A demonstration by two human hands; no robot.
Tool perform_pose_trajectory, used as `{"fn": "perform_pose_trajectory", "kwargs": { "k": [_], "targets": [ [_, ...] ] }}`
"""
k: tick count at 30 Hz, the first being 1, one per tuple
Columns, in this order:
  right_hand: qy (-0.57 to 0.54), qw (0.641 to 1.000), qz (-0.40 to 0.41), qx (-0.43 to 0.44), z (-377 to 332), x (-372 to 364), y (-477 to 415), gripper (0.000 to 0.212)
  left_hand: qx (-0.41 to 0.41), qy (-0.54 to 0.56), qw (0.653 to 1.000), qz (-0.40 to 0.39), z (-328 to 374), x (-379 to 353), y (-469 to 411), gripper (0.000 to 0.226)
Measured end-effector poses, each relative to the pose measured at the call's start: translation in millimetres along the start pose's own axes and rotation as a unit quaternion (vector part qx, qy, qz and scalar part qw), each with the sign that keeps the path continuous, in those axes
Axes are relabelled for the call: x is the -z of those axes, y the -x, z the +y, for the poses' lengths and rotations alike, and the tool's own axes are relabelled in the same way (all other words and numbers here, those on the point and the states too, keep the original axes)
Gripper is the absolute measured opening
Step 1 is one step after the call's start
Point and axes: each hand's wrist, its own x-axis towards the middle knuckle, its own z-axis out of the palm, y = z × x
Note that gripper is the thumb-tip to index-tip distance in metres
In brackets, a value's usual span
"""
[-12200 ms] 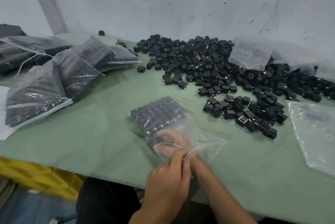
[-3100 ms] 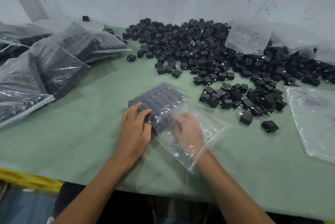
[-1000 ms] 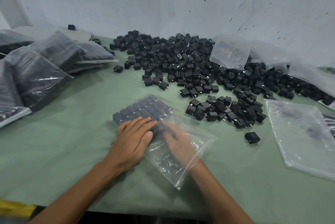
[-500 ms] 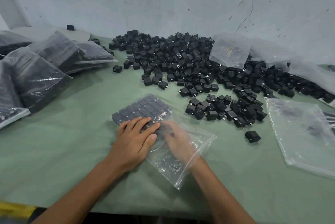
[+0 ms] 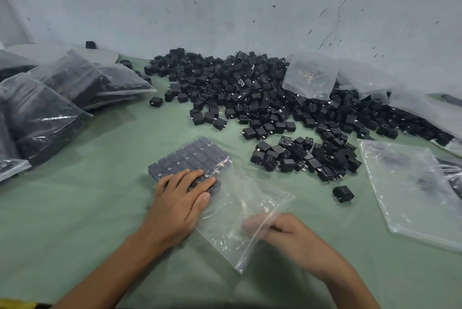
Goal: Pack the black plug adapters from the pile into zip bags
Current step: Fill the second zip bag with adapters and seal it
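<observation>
A clear zip bag lies on the green table, its far half filled with neat rows of black plug adapters. My left hand rests flat on the bag, fingers straight, pressing the nearest rows. At the bag's open mouth is my right hand, blurred, with its fingertips behind the plastic lip. Whether it pinches the bag is unclear. The big pile of loose adapters spreads along the wall. A smaller heap and one single adapter lie right of the bag.
Filled bags are stacked at the left. Empty clear bags lie at the right, and another one rests on the pile. A grey wall closes the back. A yellow crate edge shows at the bottom left.
My right hand has pulled back out of the bag toward me, to the bag's mouth. My left hand stays pressed on the packed rows.
</observation>
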Motion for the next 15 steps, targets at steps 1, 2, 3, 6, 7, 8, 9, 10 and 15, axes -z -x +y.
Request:
{"fn": "perform_pose_trajectory", "kwargs": {
  "k": [1,2,3,6,7,8,9,10,15],
  "targets": [
    [0.007,1.0,-0.003,-0.012,-4,12,6,0.042,0.0,0.001,1.0,0.002,0,0,0,0.05],
    [0.016,1.0,0.004,-0.02,-9,24,11,0.048,0.0,0.002,1.0,0.003,0,-1,0,0.05],
    [0.026,0.999,0.024,-0.024,-14,37,13,0.05,-0.001,0.003,1.0,0.003,0,-2,0,0.05],
    [0.085,0.984,0.156,-0.007,-23,70,-3,0.046,0.001,0.006,1.0,0.004,-1,-3,-1,0.05],
    [0.119,0.971,0.206,0.006,-24,78,-15,0.044,0.002,0.006,1.0,0.003,0,-3,-1,0.05],
    [0.164,0.956,0.242,0.022,-25,82,-30,0.041,0.002,0.006,1.0,0.003,0,-3,-1,0.05],
    [0.217,0.942,0.253,0.037,-26,84,-46,0.039,0.002,0.007,1.0,0.003,0,-3,-1,0.05],
    [0.275,0.931,0.237,0.048,-25,84,-63,0.038,0.002,0.008,1.0,0.004,0,-3,-1,0.05],
    [0.516,0.853,0.078,0.013,-3,81,-119,0.053,0.002,0.009,1.0,0.003,-2,-4,1,0.049]
  ]
}}
